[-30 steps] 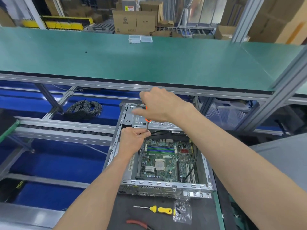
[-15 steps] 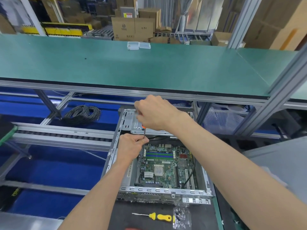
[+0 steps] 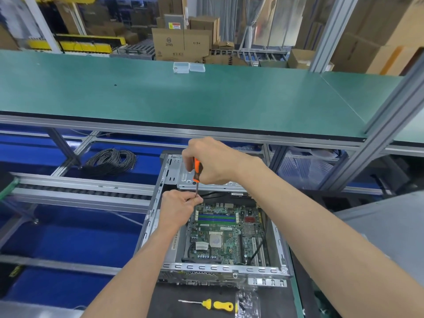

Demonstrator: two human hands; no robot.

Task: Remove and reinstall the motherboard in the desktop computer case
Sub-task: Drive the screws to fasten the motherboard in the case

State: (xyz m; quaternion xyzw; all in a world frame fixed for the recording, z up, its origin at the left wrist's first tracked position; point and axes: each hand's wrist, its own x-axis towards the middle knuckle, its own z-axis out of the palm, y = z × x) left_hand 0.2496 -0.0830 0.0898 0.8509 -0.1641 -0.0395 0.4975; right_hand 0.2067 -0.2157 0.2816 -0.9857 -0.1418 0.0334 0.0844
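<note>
The case [image 3: 160, 198] is open on top, its motherboard [image 3: 226, 235] exposed. Both hands and the orange screwdriver [image 3: 196, 171] crowd the far-left corner. A black cable [image 3: 261, 242] crosses the right side.

Two bare forearms reach forward; right hand [image 3: 213, 161] curled in a fist above, left hand [image 3: 177, 207] pinching with fingertips below.

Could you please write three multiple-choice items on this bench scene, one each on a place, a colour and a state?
1. Where does the yellow screwdriver lie?
A. in front of the case
B. on the green shelf
C. inside the case

2. What colour is the handle that the right hand grips?
A. blue
B. orange
C. yellow

3. What is the left hand doing?
A. resting open
B. lifting the motherboard
C. pinching the screwdriver shaft

Answers: 1 A, it lies on the dark mat nearest the camera. 2 B, orange shows below the fingers. 3 C, fingertips close round the shaft.
</note>
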